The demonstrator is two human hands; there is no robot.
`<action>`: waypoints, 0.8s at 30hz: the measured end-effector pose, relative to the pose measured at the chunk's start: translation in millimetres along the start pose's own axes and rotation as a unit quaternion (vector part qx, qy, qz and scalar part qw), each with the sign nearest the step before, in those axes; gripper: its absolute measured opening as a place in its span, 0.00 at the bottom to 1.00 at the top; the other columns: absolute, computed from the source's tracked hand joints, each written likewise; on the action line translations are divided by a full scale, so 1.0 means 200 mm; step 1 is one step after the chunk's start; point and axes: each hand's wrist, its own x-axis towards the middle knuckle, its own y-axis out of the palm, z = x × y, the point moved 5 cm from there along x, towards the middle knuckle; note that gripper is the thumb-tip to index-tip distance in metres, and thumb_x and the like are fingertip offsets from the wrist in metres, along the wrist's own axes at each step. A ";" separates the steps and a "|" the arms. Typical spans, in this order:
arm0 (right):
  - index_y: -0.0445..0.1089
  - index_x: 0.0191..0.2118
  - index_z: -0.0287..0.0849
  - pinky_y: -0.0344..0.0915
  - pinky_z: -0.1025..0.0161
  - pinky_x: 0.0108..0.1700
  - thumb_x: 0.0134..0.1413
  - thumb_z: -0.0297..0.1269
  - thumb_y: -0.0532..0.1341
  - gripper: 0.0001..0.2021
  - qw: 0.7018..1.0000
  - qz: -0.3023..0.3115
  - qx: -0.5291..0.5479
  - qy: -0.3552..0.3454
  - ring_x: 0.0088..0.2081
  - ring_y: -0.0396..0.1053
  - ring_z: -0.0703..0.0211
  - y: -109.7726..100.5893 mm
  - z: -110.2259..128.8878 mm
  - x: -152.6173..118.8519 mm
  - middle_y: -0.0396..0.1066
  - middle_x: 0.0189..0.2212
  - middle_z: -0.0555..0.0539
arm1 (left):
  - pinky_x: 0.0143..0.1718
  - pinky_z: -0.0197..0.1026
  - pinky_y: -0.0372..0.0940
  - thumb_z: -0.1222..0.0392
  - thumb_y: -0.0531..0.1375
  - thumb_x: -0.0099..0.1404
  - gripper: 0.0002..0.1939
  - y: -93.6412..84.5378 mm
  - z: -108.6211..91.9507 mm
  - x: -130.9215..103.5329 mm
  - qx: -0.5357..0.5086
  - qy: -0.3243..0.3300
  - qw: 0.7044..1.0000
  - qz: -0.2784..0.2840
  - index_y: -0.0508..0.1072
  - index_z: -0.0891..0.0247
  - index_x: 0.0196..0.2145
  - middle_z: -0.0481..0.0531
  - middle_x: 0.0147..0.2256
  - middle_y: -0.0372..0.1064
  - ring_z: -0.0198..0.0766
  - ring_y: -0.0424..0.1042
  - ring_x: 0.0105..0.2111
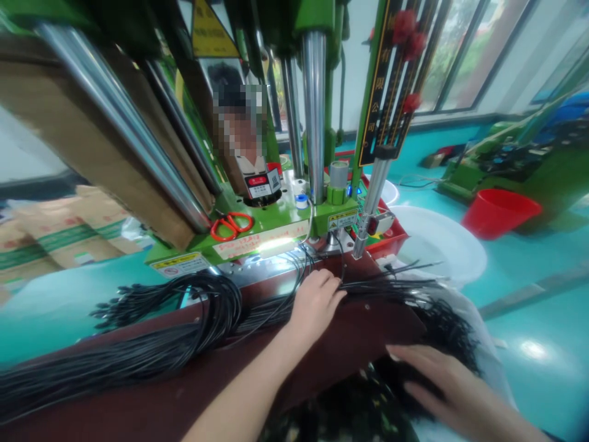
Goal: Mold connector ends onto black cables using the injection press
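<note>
My left hand point(317, 307) is closed, fingers curled on a few thin black cables point(299, 270) at the front of the green press machine point(271, 224). More cable ends point(391, 287) run out to the right beyond it. My right hand point(442, 380) is a little blurred over the lower right, its thumb and fingers apart and nothing visible between them. Beneath it lies a dark heap of black pieces point(446, 331). A long bundle of black cables point(138, 350), with a looped part, rests on the brown bench point(359, 337) to the left.
Red-handled scissors point(230, 226) lie on the machine's green plate, between steel columns point(314, 116). A red control box point(391, 242) sits at the machine's right. Farther right are a white tub point(442, 239) and a red bucket point(499, 213). Cardboard cartons point(69, 227) stand at left.
</note>
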 end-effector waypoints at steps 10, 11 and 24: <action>0.68 0.46 0.46 0.65 0.62 0.45 0.56 0.33 0.53 0.13 0.992 -0.021 0.115 -0.040 0.41 0.69 0.58 0.05 0.20 0.22 0.72 0.40 0.47 | 0.38 0.45 0.61 0.65 0.46 0.64 0.10 0.09 -0.01 0.04 0.206 0.044 0.977 0.034 0.65 0.67 0.32 0.56 0.32 0.63 0.42 0.62 0.35; 0.69 0.44 0.45 0.65 0.63 0.44 0.56 0.33 0.53 0.12 0.989 -0.030 0.138 -0.036 0.40 0.69 0.58 0.05 0.21 0.24 0.72 0.39 0.47 | 0.38 0.45 0.60 0.65 0.45 0.65 0.10 0.09 -0.01 0.04 0.206 0.046 0.977 0.032 0.65 0.67 0.32 0.56 0.32 0.62 0.42 0.62 0.35; 0.59 0.53 0.37 0.66 0.62 0.36 0.58 0.35 0.49 0.18 0.973 -0.180 0.145 0.002 0.30 0.68 0.60 0.08 0.12 0.50 0.71 0.32 0.45 | 0.32 0.35 0.56 0.58 0.49 0.64 0.07 -0.03 0.06 0.06 -0.137 -0.057 0.982 0.116 0.61 0.63 0.30 0.46 0.28 0.63 0.32 0.62 0.28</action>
